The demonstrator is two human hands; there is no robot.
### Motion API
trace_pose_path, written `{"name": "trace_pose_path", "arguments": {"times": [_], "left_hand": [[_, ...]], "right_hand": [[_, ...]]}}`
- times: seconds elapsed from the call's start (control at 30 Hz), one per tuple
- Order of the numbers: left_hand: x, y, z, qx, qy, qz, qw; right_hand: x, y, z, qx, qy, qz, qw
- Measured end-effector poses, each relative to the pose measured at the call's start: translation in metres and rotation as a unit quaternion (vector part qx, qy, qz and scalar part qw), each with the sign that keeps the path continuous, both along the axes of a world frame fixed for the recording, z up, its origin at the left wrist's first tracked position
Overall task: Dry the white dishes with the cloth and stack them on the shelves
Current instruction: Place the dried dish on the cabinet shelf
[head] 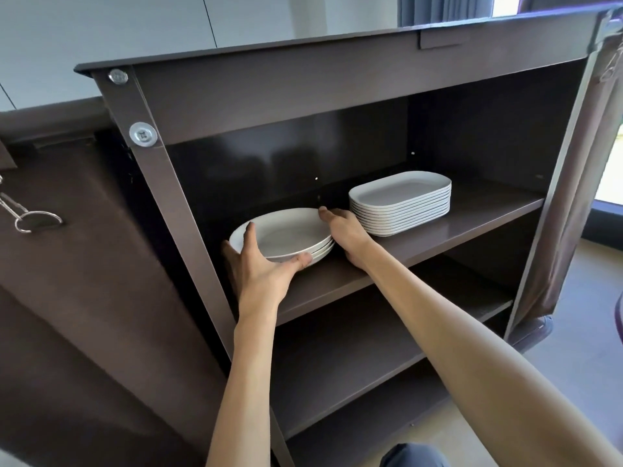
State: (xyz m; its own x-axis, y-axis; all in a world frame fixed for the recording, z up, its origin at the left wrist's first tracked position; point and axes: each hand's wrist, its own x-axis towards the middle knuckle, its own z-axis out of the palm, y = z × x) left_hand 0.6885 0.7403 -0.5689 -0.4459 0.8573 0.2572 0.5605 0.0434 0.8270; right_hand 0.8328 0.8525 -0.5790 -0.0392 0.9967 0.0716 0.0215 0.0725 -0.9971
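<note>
The stack of round white plates (283, 235) is cupped on the upper shelf (438, 227) by the left hand (259, 267) at its near-left rim and the right hand (344, 230) at its right edge, fingers spread; the rectangular dishes (401, 203) are stacked just beyond to the right.

daylight from window (610, 156) at right, dim shelf interior (286, 163), wide-angle edge bending

The shelving unit (337, 284) is dark brown throughout, plain and unpatterned. On it, the round plates (286, 235) and the rectangular plates (401, 197) beside them are plain white. Left of the unit, a silver metal ring (37, 222) hangs.
</note>
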Motion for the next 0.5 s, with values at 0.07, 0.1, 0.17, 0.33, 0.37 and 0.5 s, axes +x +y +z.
{"name": "trace_pose_path", "arguments": {"times": [0.07, 0.1, 0.17, 0.33, 0.37, 0.5], "left_hand": [[0.002, -0.001, 0.0, 0.0, -0.012, -0.007, 1.0], [0.003, -0.001, 0.0, 0.0, -0.017, -0.009, 1.0], [0.004, -0.002, 0.0, 0.003, -0.03, -0.019, 0.999], [0.014, -0.009, -0.005, 0.074, -0.009, -0.014, 0.997], [0.022, -0.013, -0.007, 0.142, 0.002, -0.004, 0.99], [0.089, -0.017, -0.016, 0.414, -0.034, -0.052, 0.908]], "right_hand": [[-0.001, -0.002, 0.002, 0.008, -0.01, -0.011, 1.0], [-0.001, -0.003, 0.002, 0.01, -0.011, -0.017, 1.0], [-0.001, -0.005, 0.002, 0.013, -0.011, -0.027, 0.999], [0.007, -0.023, 0.007, 0.043, -0.06, -0.081, 0.994], [0.012, -0.031, 0.008, 0.064, -0.07, -0.093, 0.991], [0.062, -0.067, 0.022, 0.162, -0.072, -0.139, 0.974]]}}
